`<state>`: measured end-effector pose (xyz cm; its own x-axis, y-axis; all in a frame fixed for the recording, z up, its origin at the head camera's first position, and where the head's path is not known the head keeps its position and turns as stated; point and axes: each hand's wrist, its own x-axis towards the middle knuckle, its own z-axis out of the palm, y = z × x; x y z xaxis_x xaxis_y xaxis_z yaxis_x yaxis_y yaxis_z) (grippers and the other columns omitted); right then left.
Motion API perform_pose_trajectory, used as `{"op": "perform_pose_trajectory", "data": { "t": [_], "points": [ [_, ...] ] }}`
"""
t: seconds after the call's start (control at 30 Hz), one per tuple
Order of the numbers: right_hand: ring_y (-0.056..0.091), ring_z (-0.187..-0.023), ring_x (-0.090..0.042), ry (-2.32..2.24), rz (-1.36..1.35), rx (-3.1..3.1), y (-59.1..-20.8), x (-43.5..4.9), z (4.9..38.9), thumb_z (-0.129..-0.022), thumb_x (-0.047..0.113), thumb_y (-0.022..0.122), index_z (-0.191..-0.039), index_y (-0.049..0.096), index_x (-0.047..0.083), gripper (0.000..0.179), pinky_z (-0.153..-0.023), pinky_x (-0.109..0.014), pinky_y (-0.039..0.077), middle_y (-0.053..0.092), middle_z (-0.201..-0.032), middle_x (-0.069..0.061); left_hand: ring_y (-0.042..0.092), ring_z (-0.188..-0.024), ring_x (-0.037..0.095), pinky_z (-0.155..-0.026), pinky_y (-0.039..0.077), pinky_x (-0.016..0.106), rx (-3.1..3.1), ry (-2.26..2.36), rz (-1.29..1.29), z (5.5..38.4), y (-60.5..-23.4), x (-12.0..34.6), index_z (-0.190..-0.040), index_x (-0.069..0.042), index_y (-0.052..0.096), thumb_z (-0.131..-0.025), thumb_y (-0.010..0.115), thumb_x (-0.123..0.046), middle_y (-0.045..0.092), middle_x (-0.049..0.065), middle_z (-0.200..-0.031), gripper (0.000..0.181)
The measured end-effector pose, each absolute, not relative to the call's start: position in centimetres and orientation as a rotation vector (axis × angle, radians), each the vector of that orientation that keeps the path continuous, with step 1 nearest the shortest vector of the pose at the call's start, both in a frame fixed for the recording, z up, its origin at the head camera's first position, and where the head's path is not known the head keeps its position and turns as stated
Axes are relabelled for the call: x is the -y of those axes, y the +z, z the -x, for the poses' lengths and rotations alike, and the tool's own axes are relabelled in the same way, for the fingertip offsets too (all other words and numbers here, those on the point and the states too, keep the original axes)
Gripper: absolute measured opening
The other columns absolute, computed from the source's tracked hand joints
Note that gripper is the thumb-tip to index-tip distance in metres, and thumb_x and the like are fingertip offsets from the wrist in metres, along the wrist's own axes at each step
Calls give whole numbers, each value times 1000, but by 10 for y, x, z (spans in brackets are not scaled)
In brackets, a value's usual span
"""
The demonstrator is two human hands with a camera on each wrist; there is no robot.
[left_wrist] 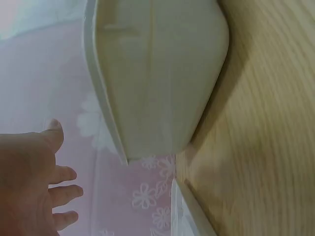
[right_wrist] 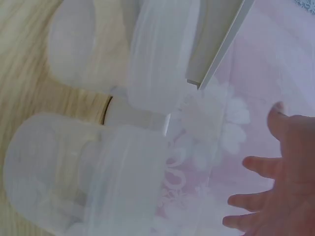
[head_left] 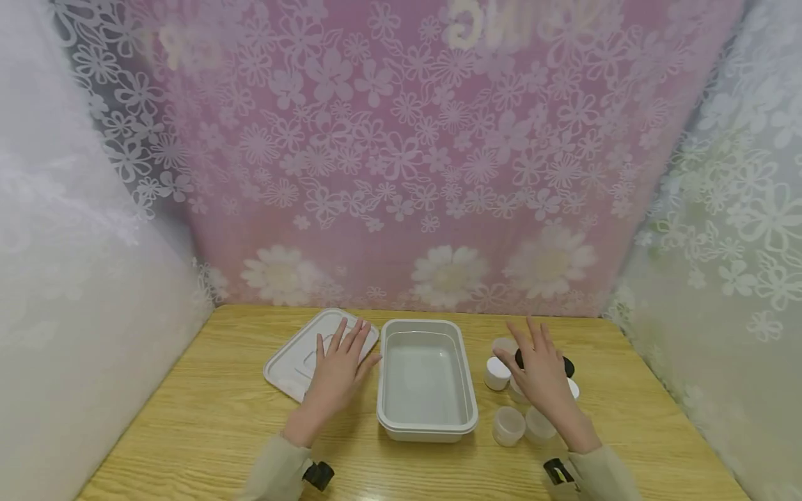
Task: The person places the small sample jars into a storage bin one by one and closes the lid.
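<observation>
My left hand (head_left: 337, 372) is spread over the white lid (head_left: 294, 355), which lies flat left of the box. Its fingers are straight and hold nothing. In the middle of the table stands a white rectangular box (head_left: 426, 428), its top uncovered and its inside bare. My right hand (head_left: 541, 372) hovers with fingers apart over a group of small jars, holding nothing. Among them are a white-capped jar (head_left: 498, 374), a black round piece (head_left: 569, 367) partly under the hand, and two translucent jars (head_left: 509, 426) nearer the front. Some jars are hidden behind the hand.
The wooden table (head_left: 188, 431) meets a pink flowered curtain (head_left: 401, 174) at the back. Pale curtains close off the left and right sides. In the right wrist view, a translucent jar (right_wrist: 49, 162) stands close to the camera.
</observation>
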<state>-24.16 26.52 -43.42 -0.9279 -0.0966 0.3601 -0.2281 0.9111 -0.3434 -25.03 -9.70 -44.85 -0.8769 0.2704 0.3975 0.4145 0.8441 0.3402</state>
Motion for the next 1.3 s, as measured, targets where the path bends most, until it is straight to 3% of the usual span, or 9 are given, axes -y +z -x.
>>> {"op": "perform_pose_trajectory", "data": {
  "t": [0.37, 0.5, 0.6, 0.63, 0.73, 0.83, 1.0, 1.2, 1.3],
  "points": [
    [45, -131, -54, 755, -277, 2505, -435, -271, 235, -104, 26, 60, -145, 54, 3, 48, -94, -71, 43, 45, -150, -27, 27, -151, 37, -113, 15, 77, 2710, -487, 645, 240, -462, 80, -152, -9, 48, -104, 51, -47, 43, 10, -158, 61],
    [60, -115, -45, 831, -297, 2411, -434, -275, 230, -104, 21, 59, -142, 57, 4, 41, -88, -59, 52, 53, -145, -23, 27, -151, 35, -114, 13, 75, 2710, -489, 655, 239, -466, 80, -151, -9, 50, -104, 49, -47, 44, 9, -157, 60],
    [65, -110, -32, 928, -307, 2354, -433, -277, 226, -105, 18, 58, -141, 59, 6, 38, -87, -26, 56, 59, -140, -19, 29, -151, 34, -114, 15, 75, 2703, -470, 660, 239, -465, 80, -150, -9, 51, -104, 49, -47, 46, 8, -156, 60],
    [61, -120, -26, 974, -311, 2337, -433, -278, 225, -105, 17, 58, -140, 60, 7, 37, -93, -20, 53, 60, -139, -18, 29, -151, 34, -114, 15, 75, 2701, -463, 660, 239, -465, 80, -150, -9, 51, -104, 49, -47, 47, 8, -156, 60],
    [62, -114, -1, 1120, -326, 2315, -433, -279, 221, -105, 15, 57, -139, 62, 9, 35, -88, -2, 43, 63, -137, -14, 29, -151, 33, -114, 16, 74, 2700, -449, 662, 239, -464, 80, -150, -9, 51, -104, 49, -47, 47, 8, -155, 60],
    [61, -109, 9, 1290, -384, 2331, -436, -281, 217, -106, 13, 55, -140, 60, 7, 35, -88, -10, 50, 63, -136, -15, 27, -152, 32, -115, 14, 73, 2708, -455, 657, 239, -465, 79, -151, -10, 50, -104, 48, -48, 46, 7, -156, 61],
    [66, -110, -4, 1564, -421, 2375, -441, -283, 208, -107, 16, 52, -143, 56, 2, 38, -91, -25, 56, 62, -134, -19, 27, -152, 32, -115, 16, 73, 2708, -456, 654, 239, -466, 79, -151, -10, 49, -104, 48, -48, 46, 7, -156, 60],
    [65, -109, 0, 1535, -444, 2477, -450, -281, 198, -103, 15, 61, -140, 57, 1, 40, -88, -21, 56, 62, -134, -19, 29, -151, 35, -114, 18, 74, 2700, -478, 663, 239, -465, 79, -149, -8, 52, -104, 50, -47, 47, 9, -155, 60],
    [67, -108, -8, 1454, -486, 2529, -455, -279, 193, -99, 15, 68, -135, 60, 0, 40, -86, -21, 57, 65, -130, -18, 29, -150, 36, -114, 18, 74, 2708, -489, 667, 240, -465, 79, -149, -7, 52, -104, 49, -47, 47, 10, -155, 60]
  ]
}}
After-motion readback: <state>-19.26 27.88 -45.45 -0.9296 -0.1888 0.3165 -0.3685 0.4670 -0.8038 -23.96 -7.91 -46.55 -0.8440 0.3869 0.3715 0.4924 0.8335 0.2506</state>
